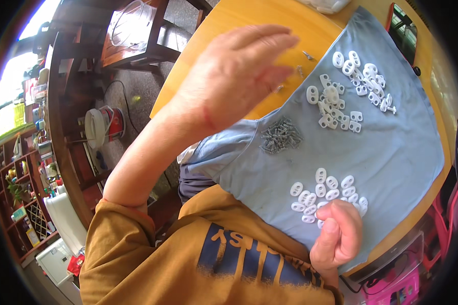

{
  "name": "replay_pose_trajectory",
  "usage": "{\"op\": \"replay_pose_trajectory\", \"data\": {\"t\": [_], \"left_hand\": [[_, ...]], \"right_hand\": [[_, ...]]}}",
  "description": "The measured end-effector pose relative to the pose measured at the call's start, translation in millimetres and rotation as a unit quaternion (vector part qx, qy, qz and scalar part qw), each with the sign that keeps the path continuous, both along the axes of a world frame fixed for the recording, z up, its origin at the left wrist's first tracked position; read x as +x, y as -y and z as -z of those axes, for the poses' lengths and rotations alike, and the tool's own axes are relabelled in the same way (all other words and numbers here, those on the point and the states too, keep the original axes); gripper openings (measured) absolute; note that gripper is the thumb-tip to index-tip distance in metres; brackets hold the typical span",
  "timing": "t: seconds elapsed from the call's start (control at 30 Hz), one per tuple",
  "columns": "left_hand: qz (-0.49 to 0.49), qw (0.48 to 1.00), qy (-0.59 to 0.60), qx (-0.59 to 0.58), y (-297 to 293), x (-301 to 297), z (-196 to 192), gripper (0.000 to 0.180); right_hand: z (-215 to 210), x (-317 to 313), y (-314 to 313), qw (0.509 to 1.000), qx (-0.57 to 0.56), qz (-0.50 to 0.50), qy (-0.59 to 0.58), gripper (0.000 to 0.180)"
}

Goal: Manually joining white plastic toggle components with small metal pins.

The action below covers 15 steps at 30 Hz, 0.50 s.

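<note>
My left hand [234,76] is raised over the bare yellow tabletop, slightly blurred, its fingers stretched out and the thumb apart. Near its fingertips lie a few small metal springs [300,71]. My right hand [338,234] is curled closed at the near edge of a group of white oval two-hole plastic pieces [320,176]; whatever it holds is hidden. On the blue cloth [381,147], a heap of small grey springs [281,135] lies between the hands. Beyond it are a pile of white two-hole plastic parts [331,96] and a further cluster of white pieces [374,81].
The yellow table [188,76] carries the cloth. A dark flat device with a red edge [403,31] lies at the far right, and a whitish plastic item [326,4] at the far edge. A wooden chair [132,35] and a bucket [104,124] stand left; a pink stool [397,292] lower right.
</note>
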State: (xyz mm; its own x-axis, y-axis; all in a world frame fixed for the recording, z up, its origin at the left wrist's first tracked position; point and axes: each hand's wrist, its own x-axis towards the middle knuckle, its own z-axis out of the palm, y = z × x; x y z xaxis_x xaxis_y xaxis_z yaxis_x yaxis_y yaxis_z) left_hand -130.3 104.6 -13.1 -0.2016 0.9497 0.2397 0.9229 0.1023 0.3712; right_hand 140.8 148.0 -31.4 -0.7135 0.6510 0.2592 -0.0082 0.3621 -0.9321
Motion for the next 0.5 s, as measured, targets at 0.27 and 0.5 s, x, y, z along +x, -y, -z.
{"op": "replay_pose_trajectory", "data": {"t": [0.27, 0.5], "left_hand": [[0.164, 0.963, -0.086, -0.195, 23, -11, 17, 0.077], [0.139, 0.963, -0.126, -0.193, 21, -4, 16, 0.078]], "right_hand": [[3, 3, -1, 1.0, 0.0, -0.005, 0.011, 0.022], [3, 1, -4, 1.0, 0.004, -0.003, 0.027, 0.026]]}}
